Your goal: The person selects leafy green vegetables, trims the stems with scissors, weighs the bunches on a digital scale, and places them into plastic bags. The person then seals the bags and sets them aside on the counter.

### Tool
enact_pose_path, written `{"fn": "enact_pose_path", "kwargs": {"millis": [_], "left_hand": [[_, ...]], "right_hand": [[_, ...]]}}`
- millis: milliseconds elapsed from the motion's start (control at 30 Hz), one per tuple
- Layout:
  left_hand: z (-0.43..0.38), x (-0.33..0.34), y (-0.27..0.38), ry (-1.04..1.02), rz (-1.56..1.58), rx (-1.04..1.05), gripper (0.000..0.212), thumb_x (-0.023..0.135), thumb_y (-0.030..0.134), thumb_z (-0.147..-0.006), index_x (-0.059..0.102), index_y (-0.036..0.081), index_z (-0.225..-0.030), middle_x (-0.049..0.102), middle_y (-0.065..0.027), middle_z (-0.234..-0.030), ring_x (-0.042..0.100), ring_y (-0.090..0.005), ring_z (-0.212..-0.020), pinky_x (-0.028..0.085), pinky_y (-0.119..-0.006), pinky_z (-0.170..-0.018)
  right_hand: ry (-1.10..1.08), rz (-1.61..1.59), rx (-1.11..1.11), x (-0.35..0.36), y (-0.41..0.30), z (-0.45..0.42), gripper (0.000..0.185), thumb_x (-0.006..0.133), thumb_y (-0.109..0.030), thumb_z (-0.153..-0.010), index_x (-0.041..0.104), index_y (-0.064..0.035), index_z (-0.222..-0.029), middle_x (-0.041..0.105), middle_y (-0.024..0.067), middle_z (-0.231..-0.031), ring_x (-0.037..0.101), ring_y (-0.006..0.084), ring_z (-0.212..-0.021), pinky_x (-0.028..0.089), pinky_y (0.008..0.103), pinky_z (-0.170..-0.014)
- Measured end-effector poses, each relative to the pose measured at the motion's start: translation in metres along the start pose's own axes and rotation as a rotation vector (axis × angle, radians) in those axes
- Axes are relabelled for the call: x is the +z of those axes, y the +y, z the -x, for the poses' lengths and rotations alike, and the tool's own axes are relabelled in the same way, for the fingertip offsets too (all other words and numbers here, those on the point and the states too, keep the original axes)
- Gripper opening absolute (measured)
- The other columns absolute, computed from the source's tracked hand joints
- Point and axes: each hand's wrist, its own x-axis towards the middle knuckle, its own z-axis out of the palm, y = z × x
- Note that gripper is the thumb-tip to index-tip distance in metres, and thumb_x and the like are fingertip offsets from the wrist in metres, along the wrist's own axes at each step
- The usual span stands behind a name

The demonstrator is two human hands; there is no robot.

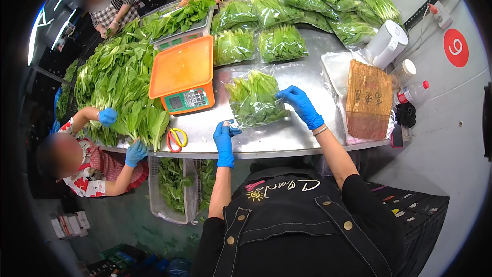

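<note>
A clear plastic bag of leafy greens (256, 102) lies on the metal table in front of me. My right hand (301, 105), in a blue glove, pinches the bag's right edge. My left hand (224, 138), gloved too, has thumb and fingers closed at the bag's lower left corner; a pale spot shows by its fingertips. To the left of the bag stands an orange weighing scale (181, 67) with a bare tray. Scissors with red and yellow handles (177, 139) rest at the table's front edge, left of my left hand.
Filled bags of greens (282, 43) line the back of the metal table (307, 138). Loose greens (115, 73) are heaped left, where a co-worker's gloved hand (136, 153) holds stems. Flattened cardboard (368, 100), a white jug (387, 44) and a bottle (411, 93) stand right. Below is a crate (190, 192).
</note>
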Motion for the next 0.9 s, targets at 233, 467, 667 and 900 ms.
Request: {"fn": "enact_pose_path", "kwargs": {"millis": [233, 467, 667, 900], "left_hand": [[-0.002, 0.004, 0.017, -0.082, -0.019, 0.014, 0.021, 0.051, 0.014, -0.087, 0.058, -0.002, -0.099, 0.057, -0.0058, -0.069, 0.056, -0.0121, -0.061, 0.049, -0.025, -0.06], [-0.042, 0.033, 0.023, -0.072, -0.21, 0.261, 0.018, 0.052, 0.015, -0.086, 0.062, 0.0, -0.089, 0.06, -0.001, -0.079, 0.051, -0.0088, -0.076, 0.04, -0.022, -0.07], [-0.08, 0.038, -0.034, 0.254, -0.042, 0.059, 0.024, 0.045, 0.017, -0.086, 0.057, -0.001, -0.075, 0.057, -0.003, -0.066, 0.046, -0.0109, -0.057, 0.039, -0.027, -0.054], [-0.088, 0.041, -0.048, 0.461, -0.456, 0.094, 0.028, 0.045, 0.021, -0.085, 0.057, -0.003, -0.077, 0.057, -0.0159, -0.065, 0.047, -0.0241, -0.055, 0.039, -0.034, -0.056]], "right_hand": [[0.145, 0.176, -0.214, 0.011, 0.004, -0.019, 0.016, 0.055, -0.015, -0.084, 0.061, -0.0008, -0.09, 0.062, 0.005, -0.094, 0.054, 0.0091, -0.084, 0.042, 0.0235, -0.08], [0.293, 0.277, -0.104, -0.006, 0.029, -0.045, 0.016, 0.05, -0.016, -0.087, 0.059, -0.0031, -0.084, 0.063, 0.0054, -0.091, 0.053, 0.0061, -0.069, 0.043, 0.0198, -0.064], [0.459, 0.112, -0.054, -0.002, 0.048, -0.07, 0.021, 0.051, -0.017, -0.086, 0.054, -0.0027, -0.071, 0.057, 0.0047, -0.064, 0.053, 0.0106, -0.053, 0.042, 0.0228, -0.049], [0.425, 0.41, 0.037, 0.011, 0.037, -0.083, 0.024, 0.052, -0.02, -0.083, 0.054, -0.0021, -0.068, 0.058, 0.0101, -0.059, 0.055, 0.0173, -0.051, 0.044, 0.0287, -0.05]]}}
